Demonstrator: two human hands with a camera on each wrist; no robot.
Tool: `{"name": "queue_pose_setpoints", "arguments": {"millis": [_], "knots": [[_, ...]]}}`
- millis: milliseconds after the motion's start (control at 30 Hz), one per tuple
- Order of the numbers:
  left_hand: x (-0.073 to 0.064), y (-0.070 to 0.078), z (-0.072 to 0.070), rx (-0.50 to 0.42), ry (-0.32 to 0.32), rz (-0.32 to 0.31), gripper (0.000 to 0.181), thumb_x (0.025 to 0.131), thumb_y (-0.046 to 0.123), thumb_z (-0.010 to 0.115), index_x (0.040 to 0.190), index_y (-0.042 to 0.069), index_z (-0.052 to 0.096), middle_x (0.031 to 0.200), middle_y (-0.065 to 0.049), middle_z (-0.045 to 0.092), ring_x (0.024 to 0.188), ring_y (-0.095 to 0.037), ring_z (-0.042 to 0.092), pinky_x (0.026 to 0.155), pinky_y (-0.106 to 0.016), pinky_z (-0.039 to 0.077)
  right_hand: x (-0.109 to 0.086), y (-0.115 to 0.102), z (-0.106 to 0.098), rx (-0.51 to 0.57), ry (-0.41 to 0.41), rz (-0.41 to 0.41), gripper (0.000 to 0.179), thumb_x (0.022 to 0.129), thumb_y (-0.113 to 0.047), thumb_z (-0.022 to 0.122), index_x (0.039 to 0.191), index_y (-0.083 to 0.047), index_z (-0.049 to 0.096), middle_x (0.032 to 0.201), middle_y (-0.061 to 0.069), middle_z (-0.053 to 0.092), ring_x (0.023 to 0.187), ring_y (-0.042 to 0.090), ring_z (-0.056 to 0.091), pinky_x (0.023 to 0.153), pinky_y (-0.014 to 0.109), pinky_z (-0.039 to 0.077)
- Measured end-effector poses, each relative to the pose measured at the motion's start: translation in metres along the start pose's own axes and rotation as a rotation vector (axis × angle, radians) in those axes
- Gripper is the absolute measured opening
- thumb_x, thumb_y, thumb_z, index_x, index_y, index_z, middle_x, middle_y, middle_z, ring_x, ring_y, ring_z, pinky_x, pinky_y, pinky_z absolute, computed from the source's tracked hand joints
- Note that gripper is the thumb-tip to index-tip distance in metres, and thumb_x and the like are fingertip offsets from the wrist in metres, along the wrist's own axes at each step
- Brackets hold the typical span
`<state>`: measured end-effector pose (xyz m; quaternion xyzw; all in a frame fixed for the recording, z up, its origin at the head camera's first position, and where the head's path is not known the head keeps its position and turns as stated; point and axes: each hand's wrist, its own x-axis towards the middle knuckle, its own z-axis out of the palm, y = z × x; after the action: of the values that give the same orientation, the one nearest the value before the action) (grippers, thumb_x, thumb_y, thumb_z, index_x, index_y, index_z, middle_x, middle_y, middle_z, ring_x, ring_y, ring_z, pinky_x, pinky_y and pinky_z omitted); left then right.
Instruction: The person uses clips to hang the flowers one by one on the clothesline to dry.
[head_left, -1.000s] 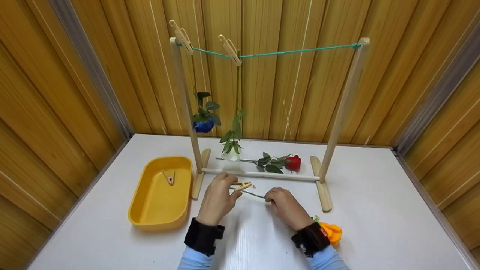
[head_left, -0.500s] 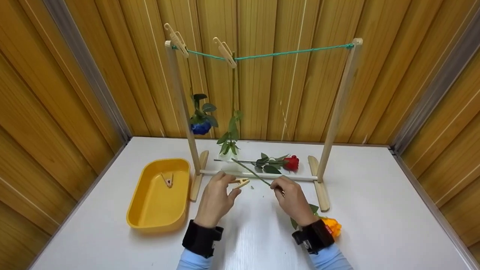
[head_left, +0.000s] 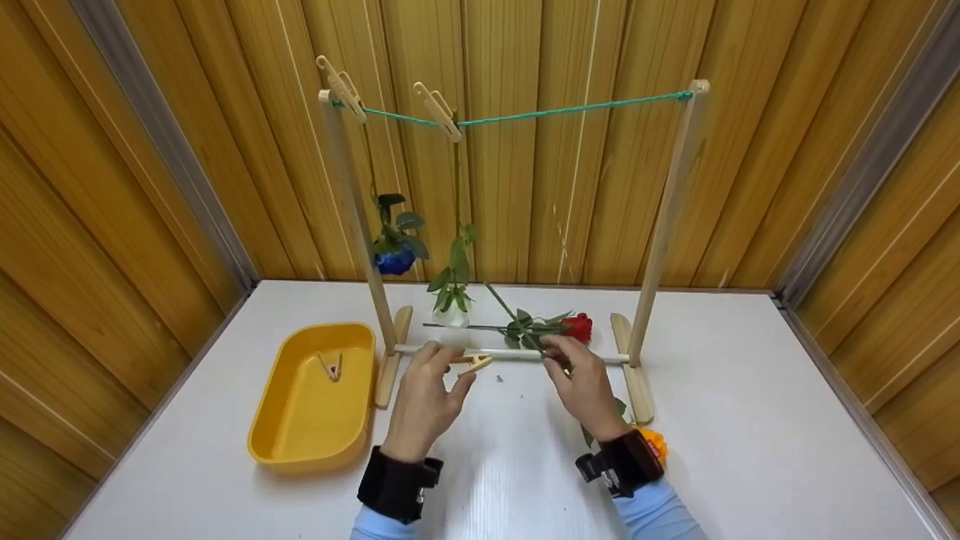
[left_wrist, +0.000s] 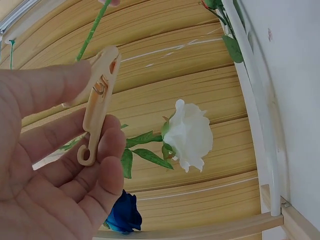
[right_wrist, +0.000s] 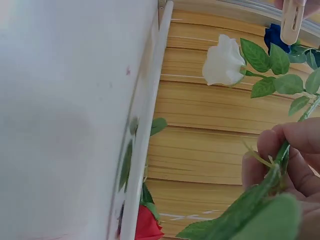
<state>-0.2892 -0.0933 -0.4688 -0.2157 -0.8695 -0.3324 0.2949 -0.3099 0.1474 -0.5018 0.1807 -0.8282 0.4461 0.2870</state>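
Note:
A beige clothespin [head_left: 475, 364] is pinched between the thumb and fingers of my left hand [head_left: 424, 397]; in the left wrist view its metal spring shows. My right hand [head_left: 583, 390] holds a green stem [head_left: 499, 301], which slants up and away to the left. An orange rose [head_left: 655, 444] shows beside the right wrist, partly hidden by the black band. Beyond the hands, a white rose [head_left: 450, 313] and a blue rose [head_left: 395, 260] hang head down from clothespins on a teal cord [head_left: 577, 109]. A red rose [head_left: 577, 328] lies on the table behind the rack's white bar.
The wooden rack has a left post [head_left: 352, 202] and a right post [head_left: 669, 210]. A yellow tray [head_left: 311, 427] on the left contains another clothespin [head_left: 332, 369]. Small scraps [head_left: 499, 379] lie on the white table [head_left: 750, 420]. Wood-patterned panels [head_left: 495, 202] enclose the back and sides.
The right hand has swung the stem from between the hands to pointing up and away, above the rack's bar. The left hand still holds the clothespin. The head view has shifted slightly.

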Motion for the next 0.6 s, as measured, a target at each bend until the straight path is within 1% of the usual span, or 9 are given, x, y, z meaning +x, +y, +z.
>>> {"name": "queue_pose_setpoints", "arguments": {"millis": [133,267,400,500,600], "knots": [[0.004,0.003,-0.001,-0.002,0.015,0.021,0.03,0.082,0.006,0.086,0.108,0.003,0.072,0.095,-0.008,0.066,0.086,-0.022,0.063,0.073,-0.035,0.056,0.014,-0.004,-0.006,0.039,0.004,0.015,0.023,0.093,0.005,0.071,0.116,0.003,0.071,0.097,0.013,0.071,0.082,0.019,0.066,0.069,0.024,0.053],[0.014,0.01,-0.008,0.006,-0.012,0.043,0.029,0.084,0.007,0.085,0.108,0.003,0.069,0.096,-0.01,0.065,0.088,-0.024,0.063,0.075,-0.037,0.057,0.026,-0.008,-0.014,0.076,-0.002,0.036,0.021,0.094,0.005,0.069,0.115,0.003,0.071,0.1,0.016,0.072,0.083,0.02,0.066,0.07,0.021,0.052],[0.032,0.02,-0.019,-0.007,-0.044,0.076,0.026,0.085,0.006,0.083,0.105,0.002,0.068,0.098,-0.011,0.065,0.087,-0.025,0.063,0.075,-0.037,0.057,0.038,-0.008,-0.019,0.077,-0.004,0.025,0.02,0.094,0.005,0.069,0.114,0.004,0.071,0.096,0.014,0.072,0.08,0.02,0.066,0.069,0.02,0.051],[0.05,0.027,-0.03,-0.002,-0.061,0.11,0.024,0.086,0.007,0.083,0.104,0.003,0.068,0.098,-0.011,0.065,0.085,-0.027,0.064,0.072,-0.036,0.056,0.046,-0.009,-0.023,0.072,-0.001,0.01,0.018,0.095,0.005,0.069,0.112,0.005,0.072,0.094,0.012,0.072,0.079,0.02,0.066,0.068,0.019,0.051],[0.068,0.034,-0.041,-0.001,-0.09,0.125,0.024,0.087,0.009,0.082,0.106,0.003,0.068,0.099,-0.011,0.063,0.084,-0.026,0.063,0.07,-0.035,0.055,0.055,-0.012,-0.026,0.071,0.002,0.006,0.015,0.094,0.003,0.069,0.109,0.005,0.073,0.093,0.012,0.073,0.078,0.018,0.065,0.068,0.018,0.05]]}}
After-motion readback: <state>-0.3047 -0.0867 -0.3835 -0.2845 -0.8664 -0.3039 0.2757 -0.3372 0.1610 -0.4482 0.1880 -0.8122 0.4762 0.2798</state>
